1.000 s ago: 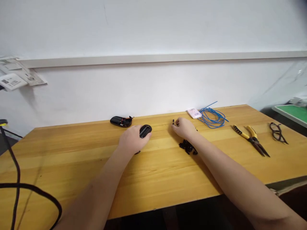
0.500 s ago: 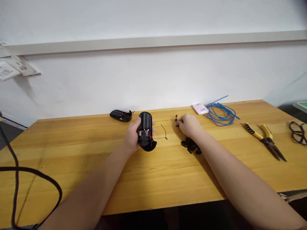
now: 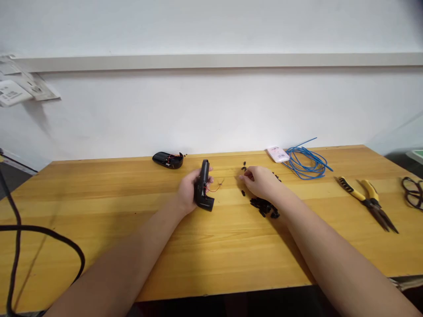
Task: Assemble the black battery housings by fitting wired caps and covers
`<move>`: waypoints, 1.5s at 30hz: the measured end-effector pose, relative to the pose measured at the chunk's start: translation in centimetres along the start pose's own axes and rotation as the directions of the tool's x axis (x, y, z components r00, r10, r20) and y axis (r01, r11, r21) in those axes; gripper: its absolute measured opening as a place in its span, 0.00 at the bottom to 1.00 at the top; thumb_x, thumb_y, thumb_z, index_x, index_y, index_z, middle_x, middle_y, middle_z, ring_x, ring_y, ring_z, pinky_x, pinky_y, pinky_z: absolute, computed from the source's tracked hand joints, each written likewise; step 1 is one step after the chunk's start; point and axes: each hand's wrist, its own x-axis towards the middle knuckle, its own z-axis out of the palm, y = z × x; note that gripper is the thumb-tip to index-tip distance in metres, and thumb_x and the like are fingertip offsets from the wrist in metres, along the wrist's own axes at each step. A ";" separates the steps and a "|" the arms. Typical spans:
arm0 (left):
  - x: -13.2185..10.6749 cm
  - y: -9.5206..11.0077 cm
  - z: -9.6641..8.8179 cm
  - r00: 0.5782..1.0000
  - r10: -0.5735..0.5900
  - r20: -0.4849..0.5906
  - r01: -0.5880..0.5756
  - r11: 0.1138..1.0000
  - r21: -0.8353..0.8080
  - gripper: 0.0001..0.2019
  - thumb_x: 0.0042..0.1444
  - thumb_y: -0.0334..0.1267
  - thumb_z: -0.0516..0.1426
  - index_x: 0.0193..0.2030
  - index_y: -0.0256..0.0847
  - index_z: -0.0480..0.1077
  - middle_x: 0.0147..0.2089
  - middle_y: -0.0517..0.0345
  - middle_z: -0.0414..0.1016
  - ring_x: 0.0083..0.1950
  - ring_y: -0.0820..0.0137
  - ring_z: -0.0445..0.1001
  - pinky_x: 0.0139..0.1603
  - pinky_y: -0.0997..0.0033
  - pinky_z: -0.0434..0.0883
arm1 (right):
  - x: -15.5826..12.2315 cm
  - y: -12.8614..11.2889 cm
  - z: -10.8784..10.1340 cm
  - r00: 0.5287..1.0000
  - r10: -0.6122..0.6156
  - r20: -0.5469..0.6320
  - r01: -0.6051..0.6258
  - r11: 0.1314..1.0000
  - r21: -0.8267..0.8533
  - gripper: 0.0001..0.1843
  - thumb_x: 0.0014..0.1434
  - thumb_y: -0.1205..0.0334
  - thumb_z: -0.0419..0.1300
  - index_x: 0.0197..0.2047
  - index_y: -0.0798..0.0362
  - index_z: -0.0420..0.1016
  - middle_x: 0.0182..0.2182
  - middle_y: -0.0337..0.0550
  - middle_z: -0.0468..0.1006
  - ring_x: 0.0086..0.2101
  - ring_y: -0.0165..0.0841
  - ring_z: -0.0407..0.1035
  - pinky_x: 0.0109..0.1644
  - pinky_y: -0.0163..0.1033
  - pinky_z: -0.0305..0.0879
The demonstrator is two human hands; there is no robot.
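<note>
My left hand [image 3: 191, 190] is closed round a black plastic shell [image 3: 203, 186], held on its edge just above the wooden table [image 3: 205, 246]. Thin red and black wires [image 3: 216, 187] hang from the shell's inside toward the right. My right hand [image 3: 261, 181] rests on the table right of the shell, fingers curled in a pinch over small black parts [image 3: 243, 168]; what the fingertips hold is too small to make out. A heap of small black pieces [image 3: 264, 207] lies beside my right wrist.
A second black shell with red wires [image 3: 168, 159] lies near the wall. A pink card [image 3: 277, 154] and coiled blue wire [image 3: 306, 162] sit at the back right. Yellow-handled pliers [image 3: 368, 201] and black scissors [image 3: 411, 190] lie far right. A black cable [image 3: 39, 237] loops at left.
My left hand lifted the black shell off the table, showed its open inside, then turned it onto its edge. My right hand stayed by the small black parts, shifting slightly nearer.
</note>
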 end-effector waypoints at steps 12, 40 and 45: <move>-0.4 -0.8 0.3 0.996 -0.017 0.087 0.022 0.998 -0.051 0.05 0.57 0.36 0.62 0.36 0.38 0.71 0.33 0.58 0.70 0.33 0.72 0.68 0.35 0.73 0.68 | -2.5 0.3 -0.5 0.981 -0.065 0.181 0.052 0.996 0.073 0.12 0.58 0.62 0.58 0.23 0.53 0.71 0.21 0.39 0.73 0.21 0.29 0.61 0.25 0.37 0.52; 0.2 -1.6 0.2 0.993 0.105 -0.047 -0.102 0.992 0.079 0.14 0.68 0.48 0.60 0.40 0.39 0.70 0.34 0.58 0.73 0.35 0.72 0.72 0.38 0.74 0.71 | -4.1 -3.1 1.3 0.938 -0.332 -0.098 0.317 0.708 0.631 0.21 0.64 0.42 0.64 0.41 0.54 0.77 0.37 0.42 0.80 0.35 0.32 0.72 0.37 0.36 0.66; -0.1 -1.6 0.1 0.980 0.197 0.003 -0.197 0.980 0.010 0.18 0.63 0.55 0.63 0.44 0.41 0.71 0.36 0.61 0.71 0.37 0.74 0.71 0.42 0.74 0.71 | -4.9 -4.4 2.9 0.925 -0.319 -0.207 0.372 0.645 0.668 0.13 0.61 0.52 0.68 0.40 0.54 0.79 0.35 0.39 0.81 0.32 0.29 0.71 0.35 0.35 0.63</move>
